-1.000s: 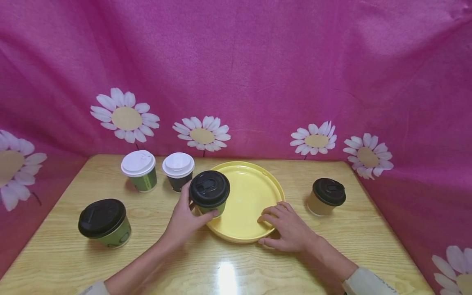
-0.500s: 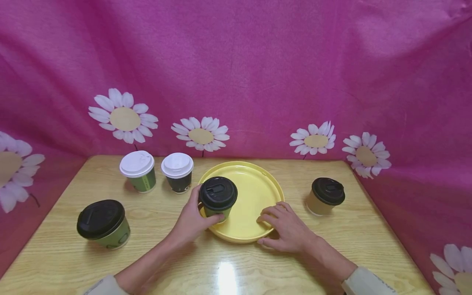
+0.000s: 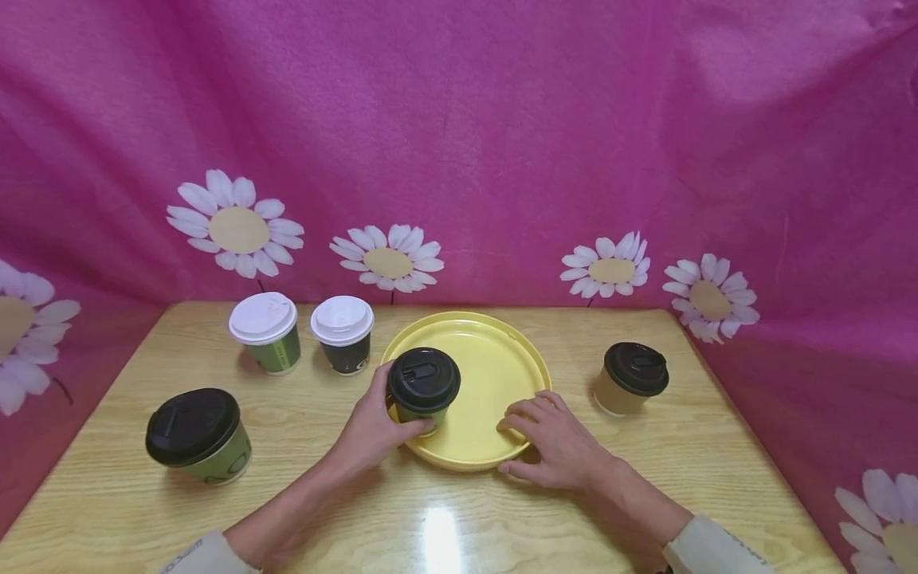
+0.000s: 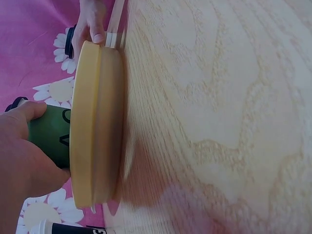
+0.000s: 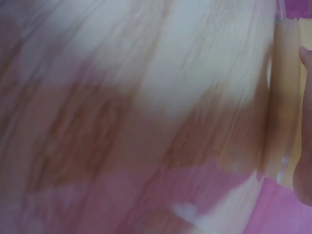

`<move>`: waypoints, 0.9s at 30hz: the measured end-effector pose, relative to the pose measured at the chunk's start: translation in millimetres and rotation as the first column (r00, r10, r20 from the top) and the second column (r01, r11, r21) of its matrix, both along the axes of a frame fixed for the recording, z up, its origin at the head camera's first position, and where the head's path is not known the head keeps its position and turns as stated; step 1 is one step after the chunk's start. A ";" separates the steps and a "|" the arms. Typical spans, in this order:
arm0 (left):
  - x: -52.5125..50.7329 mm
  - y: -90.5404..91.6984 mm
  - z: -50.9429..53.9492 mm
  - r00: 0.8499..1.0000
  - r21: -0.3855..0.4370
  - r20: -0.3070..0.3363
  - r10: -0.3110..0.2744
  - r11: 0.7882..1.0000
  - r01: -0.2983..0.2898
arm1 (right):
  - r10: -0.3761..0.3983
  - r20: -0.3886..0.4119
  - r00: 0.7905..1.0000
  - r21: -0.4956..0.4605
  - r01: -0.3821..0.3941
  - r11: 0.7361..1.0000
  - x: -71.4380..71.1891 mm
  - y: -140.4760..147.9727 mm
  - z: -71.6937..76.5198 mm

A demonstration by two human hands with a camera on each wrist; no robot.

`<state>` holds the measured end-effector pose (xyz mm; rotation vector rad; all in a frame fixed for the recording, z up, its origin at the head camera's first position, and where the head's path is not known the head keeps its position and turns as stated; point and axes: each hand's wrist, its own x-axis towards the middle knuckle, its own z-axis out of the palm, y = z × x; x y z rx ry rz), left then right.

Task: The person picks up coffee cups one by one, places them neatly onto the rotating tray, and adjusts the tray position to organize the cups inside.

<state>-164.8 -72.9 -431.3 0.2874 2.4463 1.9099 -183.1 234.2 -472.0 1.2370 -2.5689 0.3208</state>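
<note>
My left hand [image 3: 369, 426] holds a green paper coffee cup [image 3: 430, 421] with a black lid. This cup stands upright over the left part of a round yellow tray [image 3: 469, 318]. In the left wrist view the tray wall [image 4: 92, 131] hides the bottom of the cup [image 4: 51, 129], so contact with the tray floor cannot be seen. At the tray's right front edge my right hand [image 3: 562, 446] grips the rim, fingers over the inside and thumb against the outside. The right wrist view shows that thumb by the tray's outer wall [image 5: 285, 107].
On the left of the wooden table [image 3: 323, 526] stand a green cup with a white lid [image 3: 276, 351], a dark cup with a white lid [image 3: 347, 355] and a larger green cup with a black lid [image 3: 222, 458]. A brown cup [image 3: 615, 395] stands right. A pink flowered cloth [image 3: 466, 143] hangs behind.
My left hand has moved the black-lidded green cup rightward and slightly nearer, from the tray's left edge to inside it. The right hand has stayed on the rim.
</note>
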 end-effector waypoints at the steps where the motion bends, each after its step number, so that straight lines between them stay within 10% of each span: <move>1: -0.2 0.0 -0.2 1.000 0.001 0.000 0.000 1.000 0.000 | -0.002 0.002 1.000 0.002 0.002 1.000 0.2 -0.1 0.0; 27: -6.6 -0.9 2.6 1.000 -0.099 0.003 -0.015 0.995 0.015 | -0.036 0.007 0.999 0.021 0.036 0.999 4.6 -2.6 0.6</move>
